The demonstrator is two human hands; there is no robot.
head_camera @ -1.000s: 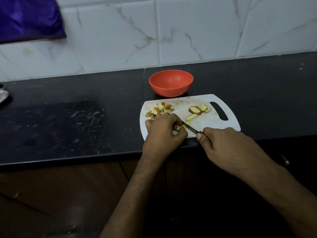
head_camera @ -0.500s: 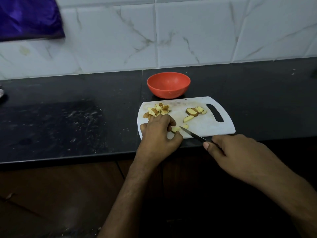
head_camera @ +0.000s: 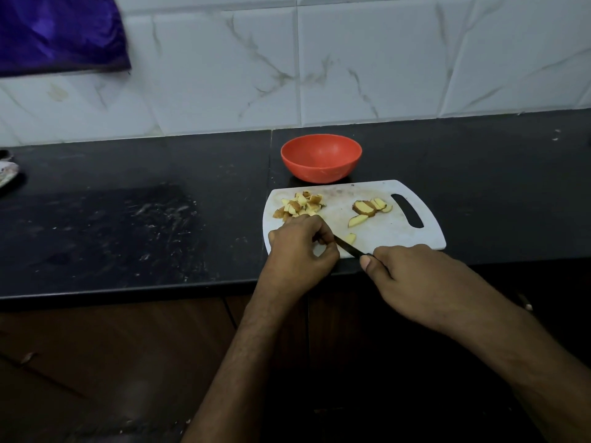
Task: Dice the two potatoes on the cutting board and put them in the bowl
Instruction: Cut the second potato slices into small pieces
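A white cutting board (head_camera: 377, 231) lies on the black counter. A pile of diced potato (head_camera: 300, 204) sits at its far left. Potato slices (head_camera: 369, 207) lie near the handle slot, and one small piece (head_camera: 350, 238) lies by the blade. My left hand (head_camera: 300, 247) is curled over the board's near left part, holding down a potato piece that its fingers hide. My right hand (head_camera: 412, 276) grips the handle of a dark knife (head_camera: 350, 247), whose tip reaches under my left fingers. An orange bowl (head_camera: 321, 159) stands behind the board with nothing visible inside.
The black counter (head_camera: 128, 225) runs left and right, with a scuffed patch at the left. A marbled tile wall stands behind. A purple cloth (head_camera: 57, 30) hangs at the upper left. A small object (head_camera: 6, 171) sits at the far left edge. Brown cabinet fronts lie below.
The knife drew back toward me half a second ago, then moved forward again so its tip is under my left fingers. A small cut piece now lies beside the blade.
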